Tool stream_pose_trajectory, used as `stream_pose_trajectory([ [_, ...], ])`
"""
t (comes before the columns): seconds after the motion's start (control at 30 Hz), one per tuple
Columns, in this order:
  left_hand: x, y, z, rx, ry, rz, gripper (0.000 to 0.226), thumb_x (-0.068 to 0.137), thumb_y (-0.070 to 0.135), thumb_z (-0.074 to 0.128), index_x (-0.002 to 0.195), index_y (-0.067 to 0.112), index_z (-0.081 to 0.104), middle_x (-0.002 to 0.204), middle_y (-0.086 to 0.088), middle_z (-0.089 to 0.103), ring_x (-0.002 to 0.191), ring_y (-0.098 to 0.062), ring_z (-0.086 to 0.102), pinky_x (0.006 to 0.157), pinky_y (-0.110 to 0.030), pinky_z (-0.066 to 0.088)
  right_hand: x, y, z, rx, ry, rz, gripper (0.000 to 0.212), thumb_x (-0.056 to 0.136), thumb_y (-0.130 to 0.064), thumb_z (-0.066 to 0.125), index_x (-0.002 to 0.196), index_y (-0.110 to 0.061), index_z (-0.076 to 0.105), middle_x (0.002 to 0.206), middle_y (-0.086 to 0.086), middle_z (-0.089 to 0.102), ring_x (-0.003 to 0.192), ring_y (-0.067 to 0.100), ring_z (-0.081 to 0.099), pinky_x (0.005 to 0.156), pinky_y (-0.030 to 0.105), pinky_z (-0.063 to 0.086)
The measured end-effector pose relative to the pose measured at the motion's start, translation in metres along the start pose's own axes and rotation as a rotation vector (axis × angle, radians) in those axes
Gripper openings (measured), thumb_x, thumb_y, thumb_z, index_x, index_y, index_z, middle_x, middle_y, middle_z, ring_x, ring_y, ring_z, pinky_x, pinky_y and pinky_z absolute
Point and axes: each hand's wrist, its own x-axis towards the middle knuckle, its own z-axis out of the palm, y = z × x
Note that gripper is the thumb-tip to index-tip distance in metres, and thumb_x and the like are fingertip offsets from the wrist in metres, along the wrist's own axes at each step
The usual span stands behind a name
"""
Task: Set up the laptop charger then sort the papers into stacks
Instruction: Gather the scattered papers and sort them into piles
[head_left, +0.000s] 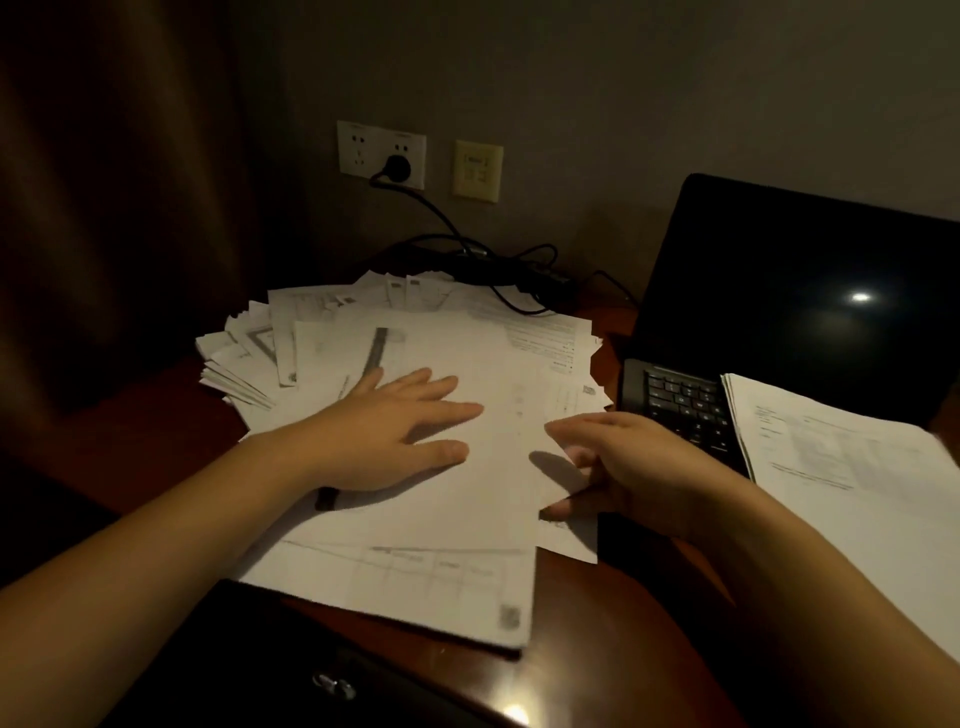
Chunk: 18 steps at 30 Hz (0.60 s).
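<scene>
A loose spread of white printed papers (322, 332) covers the middle of the dark wooden desk (613, 623). My left hand (395, 431) lies flat on the top sheet (441, 545), fingers straight. My right hand (618, 467) is at that sheet's right edge, thumb under and fingers curled over the paper edge. A black plug (398, 167) sits in the white wall socket (381, 154), and its cable (498, 270) runs down behind the papers toward the open black laptop (779, 301). A neater stack of papers (852, 467) lies over the laptop's right side.
A beige wall plate (477, 170) is right of the socket. A dark curtain (119, 197) hangs at the left. A small metal key or handle (335, 686) shows at the desk's front edge. A dark marker-like object (326, 499) pokes out under my left wrist.
</scene>
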Motion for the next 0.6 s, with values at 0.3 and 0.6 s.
stream_pose_trajectory([
  [0.3,-0.014,0.007,-0.005,-0.391,0.207,0.059,0.046,0.097,0.03,0.062,0.136,0.051,0.052,0.152,0.024,0.037,0.135,0.012,0.027,0.104,-0.011,0.026,0.026,0.003,0.026,-0.167,0.297,-0.211,0.024,0.087,-0.017,0.077,0.107,-0.015,0.064,0.103,0.003,0.07,0.094,0.025,0.069,0.071,0.033,0.06],
  [0.6,0.002,-0.002,-0.028,-1.095,0.604,-0.471,0.053,0.097,0.036,0.062,0.146,0.03,0.042,0.131,0.012,0.051,0.102,-0.012,0.059,0.057,-0.011,0.045,0.014,0.009,-0.025,0.091,0.356,-0.317,0.016,0.102,-0.016,0.055,0.098,-0.012,0.07,0.078,-0.003,0.078,0.071,0.012,0.075,0.067,0.026,0.055],
])
